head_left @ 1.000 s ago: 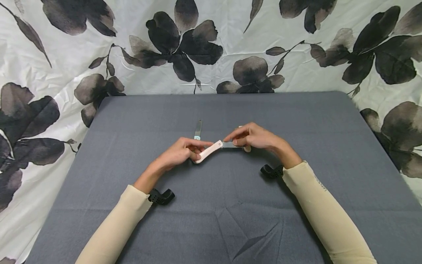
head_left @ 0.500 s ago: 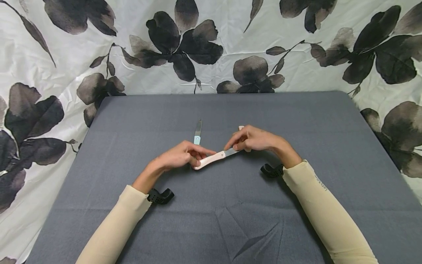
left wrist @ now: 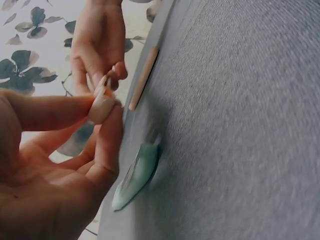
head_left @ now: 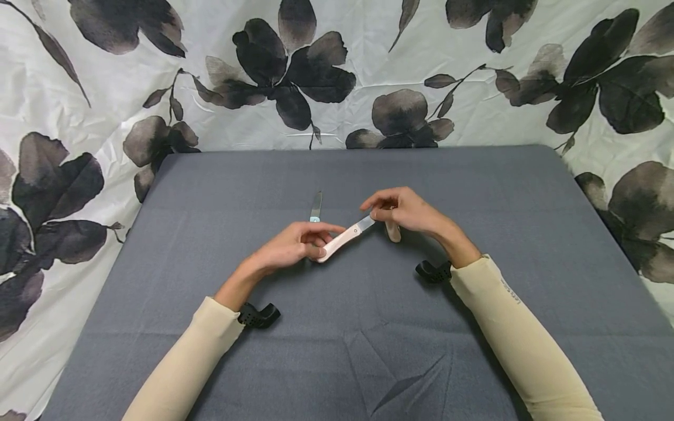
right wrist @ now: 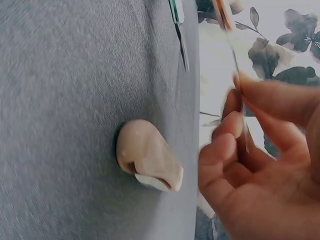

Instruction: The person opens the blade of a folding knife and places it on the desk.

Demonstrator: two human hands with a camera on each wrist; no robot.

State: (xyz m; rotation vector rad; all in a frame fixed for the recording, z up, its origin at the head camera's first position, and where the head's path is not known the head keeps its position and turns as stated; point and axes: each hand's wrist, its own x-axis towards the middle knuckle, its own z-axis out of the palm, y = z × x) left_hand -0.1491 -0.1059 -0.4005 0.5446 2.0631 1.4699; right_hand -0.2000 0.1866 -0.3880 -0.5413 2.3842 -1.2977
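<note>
A folding knife with a pale pink handle (head_left: 339,242) is held above the cloth, its blade (head_left: 365,223) out to the right. The left hand (head_left: 284,245) pinches the handle's lower end between thumb and fingers. Thumb and fingers of the right hand (head_left: 408,210) pinch the blade toward its tip, which they hide. In the right wrist view the blade (right wrist: 235,60) passes between those fingers. Under the right hand lies a beige folded knife (right wrist: 150,152). Beyond the left hand lies a knife with a mint-green handle (left wrist: 142,172), its blade (head_left: 317,204) out.
A grey cloth (head_left: 368,362) with creases near the front covers the table. Behind and beside it hangs white fabric (head_left: 368,35) with dark flowers. Each wrist carries a black device (head_left: 259,315).
The pink knife's handle first tipped lower, then its blade end rose again. The right hand has lifted up and away from the cloth with the blade, uncovering more of the beige knife.
</note>
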